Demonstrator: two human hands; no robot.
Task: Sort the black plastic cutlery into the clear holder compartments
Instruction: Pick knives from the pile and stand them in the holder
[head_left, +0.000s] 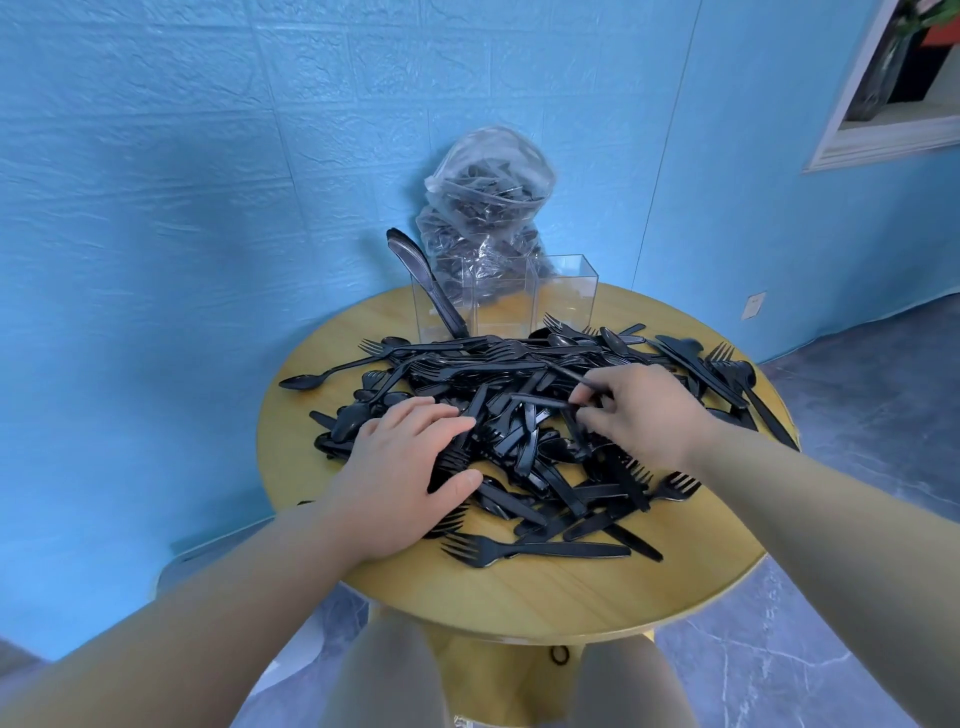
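Observation:
A heap of black plastic cutlery (519, 415), forks, knives and spoons mixed, covers the round wooden table (545, 587). The clear holder (563, 291) with three compartments stands at the table's far edge. A black knife (423, 280) leans in its left compartment; the other two look empty. My left hand (400, 478) lies flat on the left side of the heap, fingers spread over the pieces. My right hand (639, 410) is over the heap's middle right and pinches a black handle (540, 401) between thumb and fingers.
A clear plastic bag (488, 208) stuffed with more black cutlery stands behind the holder against the blue wall. Loose forks lie near the table's front edge (530, 548). The floor drops away on all sides; my knees are under the table.

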